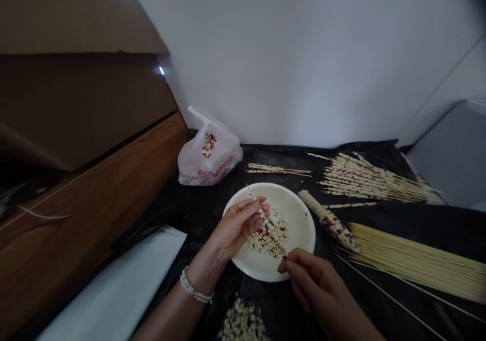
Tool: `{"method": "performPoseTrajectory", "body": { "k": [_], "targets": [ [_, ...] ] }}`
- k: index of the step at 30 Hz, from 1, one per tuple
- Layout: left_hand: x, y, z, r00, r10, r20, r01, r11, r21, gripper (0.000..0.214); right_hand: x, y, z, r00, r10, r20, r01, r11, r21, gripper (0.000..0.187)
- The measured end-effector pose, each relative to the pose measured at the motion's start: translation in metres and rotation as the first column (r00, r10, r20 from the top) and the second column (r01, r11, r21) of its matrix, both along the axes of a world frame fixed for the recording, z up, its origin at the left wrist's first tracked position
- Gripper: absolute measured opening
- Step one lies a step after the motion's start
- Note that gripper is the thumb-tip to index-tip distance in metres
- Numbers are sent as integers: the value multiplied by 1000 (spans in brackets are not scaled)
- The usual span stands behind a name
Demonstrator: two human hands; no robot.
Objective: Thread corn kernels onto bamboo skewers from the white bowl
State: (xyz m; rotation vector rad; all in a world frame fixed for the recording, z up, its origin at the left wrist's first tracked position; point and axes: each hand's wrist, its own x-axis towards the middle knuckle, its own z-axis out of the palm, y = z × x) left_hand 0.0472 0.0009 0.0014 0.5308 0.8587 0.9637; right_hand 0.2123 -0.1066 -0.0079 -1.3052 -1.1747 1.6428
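My left hand (243, 224) is closed in a pinch over the white bowl, holding a thin skewer (248, 187) with pale and red corn kernels threaded on it. The skewer slants, its tip pointing up and away; fingers cover part of it. At the bowl's near right rim, my right hand (315, 280) is closed, thumb and forefinger pinched on a small reddish piece that looks like a corn kernel (284, 253). Loose pale and dark red kernels (271, 240) lie in the white bowl (304, 219) beneath both hands.
Right of the bowl lie a partly stripped corn cob (334, 227), bare skewers (417, 260) and a pile of threaded skewers (357, 176). Several more threaded skewers (266, 168) lie behind. A plastic bag (208, 159) stands back left. Loose kernels (245, 323) lie in front on black sheeting.
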Motion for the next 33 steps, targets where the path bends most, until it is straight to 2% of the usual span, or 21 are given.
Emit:
{"method": "performPoseTrajectory", "body": {
  "k": [2,9,12,16,20,23,25,27,30,33],
  "targets": [
    [-1,1,0,1000,20,6,-20,1000,5,14,1,0,0,1000,3,13,-4,1000,17,40],
    [-10,10,0,975,207,85,-209,978,23,11,3,1,3,995,29,96,-35,997,67,43],
    [-7,7,-2,989,140,52,-142,989,37,15,3,2,5,993,5,116,-13,998,66,44],
    [0,0,-3,997,3,-78,3,996,87,25,3,4,6,991,-35,130,22,995,95,44],
    [6,-4,-3,982,-24,-189,54,986,159,33,10,6,3,996,-54,76,46,994,103,41],
    [10,-8,-3,946,-56,-319,144,954,261,34,20,11,-1,994,-107,-5,107,993,58,38],
    [14,-14,-2,890,-90,-447,255,911,324,31,28,15,-3,985,-167,-45,169,984,49,37],
    [16,-21,0,793,-103,-600,402,829,389,30,37,20,-4,967,-238,-91,243,969,46,35],
    [17,-31,3,630,-22,-776,603,644,472,29,49,27,-5,929,-333,-163,341,940,21,32],
    [16,-36,4,450,22,-893,780,476,406,39,62,34,-6,898,-380,-220,387,922,-14,29]
  ]
}}
